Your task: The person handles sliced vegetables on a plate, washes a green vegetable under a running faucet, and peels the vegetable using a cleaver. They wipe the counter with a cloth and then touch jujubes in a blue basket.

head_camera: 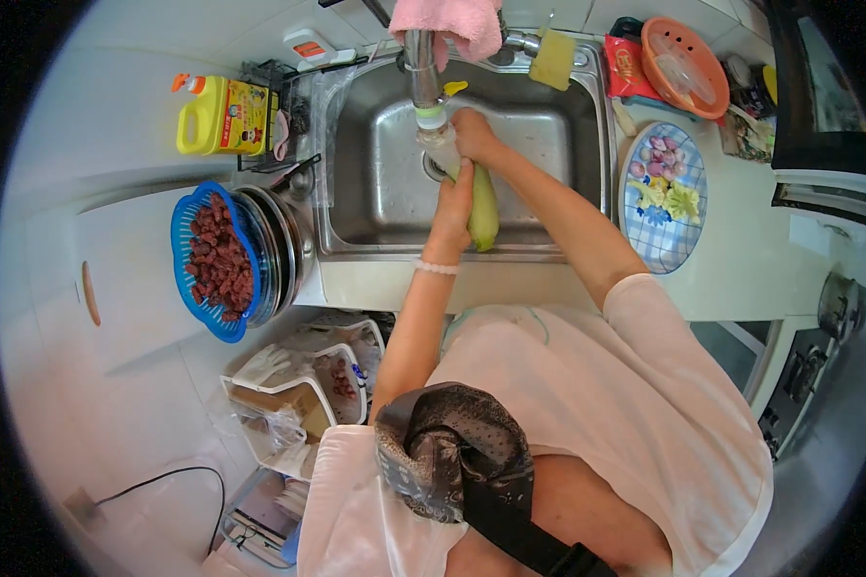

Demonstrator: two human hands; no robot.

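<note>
Over the stainless steel sink (548, 209), my left hand (456, 205) grips a pale green zucchini-like vegetable (484, 213) along its side. My right hand (474, 135) is closed around its far end, close below the faucet (422, 72). Water appears to run from the faucet's clear nozzle (439, 143) beside both hands. The vegetable's far end is hidden by my hands. A pink cloth (447, 25) hangs over the faucet, and a yellow sponge (553, 59) rests at the sink's back rim.
Left of the sink stand a blue basket of dark red pieces (220, 260), stacked metal bowls (292, 245) and a yellow detergent jug (224, 119). To the right are an oval checked plate (664, 249) with shallots and cut vegetables, and an orange colander (714, 90). White bins (289, 386) stand below left.
</note>
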